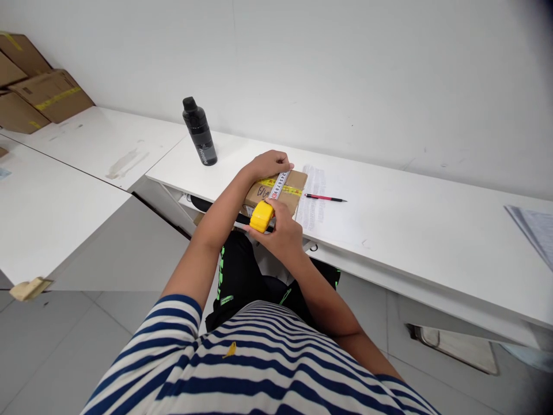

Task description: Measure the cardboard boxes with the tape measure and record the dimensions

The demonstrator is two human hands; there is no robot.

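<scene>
Your left hand (268,165) pins the white tape blade (279,185) on the brown cardboard box (299,180), right hand (283,231) grips the yellow tape-measure case (261,216): pull it taut, flat.

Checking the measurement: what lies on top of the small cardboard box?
A white tape blade from the yellow tape measure crosses the box; the left hand covers the blade's end.
</scene>
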